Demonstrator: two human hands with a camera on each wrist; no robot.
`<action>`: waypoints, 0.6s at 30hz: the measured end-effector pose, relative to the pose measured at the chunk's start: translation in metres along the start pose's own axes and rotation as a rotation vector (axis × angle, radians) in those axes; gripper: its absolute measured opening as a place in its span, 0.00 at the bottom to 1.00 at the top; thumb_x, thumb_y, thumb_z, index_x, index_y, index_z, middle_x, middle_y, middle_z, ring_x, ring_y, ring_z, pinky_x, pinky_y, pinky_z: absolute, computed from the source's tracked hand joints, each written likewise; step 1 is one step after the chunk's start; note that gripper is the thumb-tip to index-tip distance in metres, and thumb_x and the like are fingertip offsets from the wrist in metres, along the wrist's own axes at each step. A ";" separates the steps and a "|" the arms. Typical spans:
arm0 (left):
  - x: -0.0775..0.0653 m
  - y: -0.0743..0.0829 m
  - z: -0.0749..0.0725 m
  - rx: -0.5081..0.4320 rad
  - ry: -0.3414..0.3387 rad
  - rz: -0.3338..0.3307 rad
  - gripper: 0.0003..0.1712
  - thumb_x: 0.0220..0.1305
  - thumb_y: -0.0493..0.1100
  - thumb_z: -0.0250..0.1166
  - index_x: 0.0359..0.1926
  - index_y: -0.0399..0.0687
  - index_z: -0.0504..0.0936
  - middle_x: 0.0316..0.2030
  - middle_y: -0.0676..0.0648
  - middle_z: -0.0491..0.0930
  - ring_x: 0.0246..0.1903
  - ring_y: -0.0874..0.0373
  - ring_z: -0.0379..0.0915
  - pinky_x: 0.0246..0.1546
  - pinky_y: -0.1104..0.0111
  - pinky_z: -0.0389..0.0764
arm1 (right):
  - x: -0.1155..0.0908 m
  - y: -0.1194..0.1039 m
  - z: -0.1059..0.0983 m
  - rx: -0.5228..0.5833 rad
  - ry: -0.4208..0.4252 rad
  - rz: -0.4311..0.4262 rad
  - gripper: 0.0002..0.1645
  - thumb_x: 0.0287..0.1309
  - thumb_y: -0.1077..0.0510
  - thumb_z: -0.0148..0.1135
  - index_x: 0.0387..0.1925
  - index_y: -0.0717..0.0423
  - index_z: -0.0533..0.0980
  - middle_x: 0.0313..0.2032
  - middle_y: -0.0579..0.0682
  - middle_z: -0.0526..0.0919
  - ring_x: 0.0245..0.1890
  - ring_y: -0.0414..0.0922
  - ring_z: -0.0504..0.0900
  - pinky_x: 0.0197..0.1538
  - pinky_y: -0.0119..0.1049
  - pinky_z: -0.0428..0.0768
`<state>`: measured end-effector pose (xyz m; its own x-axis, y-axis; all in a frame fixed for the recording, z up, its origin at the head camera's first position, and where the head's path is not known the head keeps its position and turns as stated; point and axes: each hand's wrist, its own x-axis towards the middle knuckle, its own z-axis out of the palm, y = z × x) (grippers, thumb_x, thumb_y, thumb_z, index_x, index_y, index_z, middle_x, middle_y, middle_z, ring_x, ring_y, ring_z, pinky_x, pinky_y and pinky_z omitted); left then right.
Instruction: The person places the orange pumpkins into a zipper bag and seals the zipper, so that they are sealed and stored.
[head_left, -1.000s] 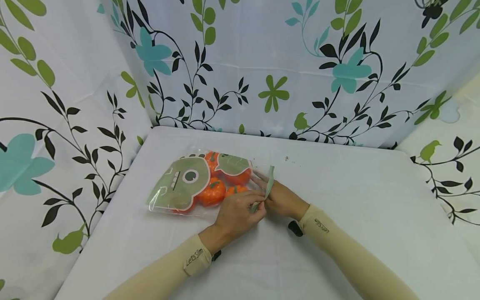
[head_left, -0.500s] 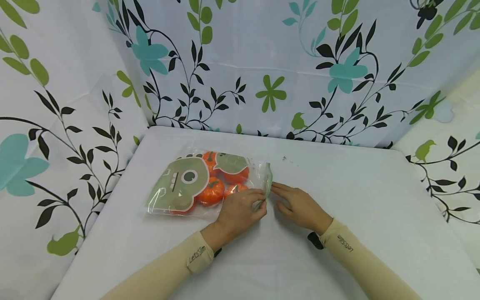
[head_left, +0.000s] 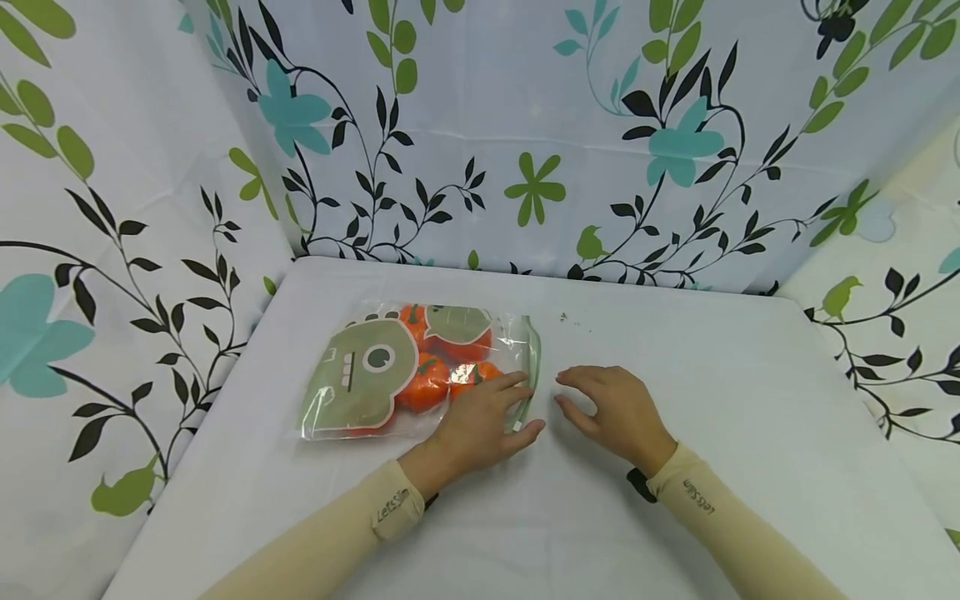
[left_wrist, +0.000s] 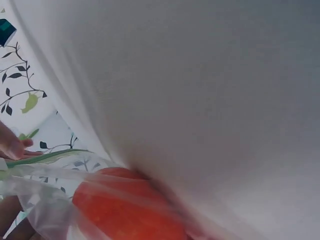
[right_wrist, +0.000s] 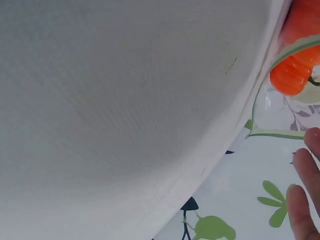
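Observation:
A clear zip bag [head_left: 352,375], printed with a green cartoon creature, lies flat on the white table. Inside it are several small orange pumpkins [head_left: 425,383] with green stems. My left hand [head_left: 476,429] rests over the bag's right end, fingers spread and relaxed near the green zip edge [head_left: 535,350]. To the right of that edge, my right hand [head_left: 618,412] is apart from the bag, its fingers loosely bent and holding nothing. From the right wrist, the bag's mouth stands parted, with a pumpkin [right_wrist: 291,75] showing inside and my right fingers [right_wrist: 302,210] close by.
The white-covered table [head_left: 720,375] extends to the right of the hands. Tiny dark specks [head_left: 564,317] lie behind the bag. A patterned curtain [head_left: 480,125] with leaves and flowers hangs at the back and along both sides.
My right hand has drawn back from the bag's mouth to the right. My left hand has let go of the zip edge and its fingers have spread.

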<state>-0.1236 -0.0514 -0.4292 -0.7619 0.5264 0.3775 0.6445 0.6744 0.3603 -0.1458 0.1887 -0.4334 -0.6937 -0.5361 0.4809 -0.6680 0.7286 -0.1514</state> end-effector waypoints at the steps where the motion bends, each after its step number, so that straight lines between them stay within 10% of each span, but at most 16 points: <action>1: -0.001 -0.001 0.000 -0.022 0.028 0.014 0.25 0.62 0.54 0.68 0.55 0.44 0.85 0.58 0.46 0.81 0.57 0.53 0.78 0.54 0.61 0.81 | 0.000 0.000 0.000 -0.011 0.017 -0.021 0.18 0.58 0.48 0.70 0.46 0.52 0.86 0.46 0.48 0.88 0.46 0.47 0.87 0.49 0.49 0.83; 9: -0.012 -0.011 -0.004 -0.145 0.269 0.145 0.26 0.53 0.45 0.68 0.54 0.40 0.83 0.54 0.45 0.83 0.56 0.53 0.79 0.58 0.63 0.78 | 0.001 -0.009 -0.001 0.010 0.209 -0.205 0.22 0.64 0.44 0.63 0.47 0.57 0.85 0.46 0.51 0.87 0.45 0.49 0.87 0.45 0.48 0.83; 18: -0.018 -0.021 -0.008 -0.144 0.370 0.236 0.27 0.48 0.46 0.71 0.50 0.41 0.83 0.51 0.45 0.83 0.58 0.48 0.75 0.67 0.55 0.69 | 0.007 -0.029 -0.004 0.040 0.317 -0.375 0.23 0.65 0.45 0.61 0.46 0.61 0.84 0.46 0.53 0.86 0.44 0.50 0.86 0.43 0.47 0.84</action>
<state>-0.1231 -0.0791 -0.4370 -0.5353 0.4194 0.7332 0.8202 0.4656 0.3324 -0.1306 0.1658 -0.4219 -0.2916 -0.5976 0.7469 -0.8700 0.4902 0.0526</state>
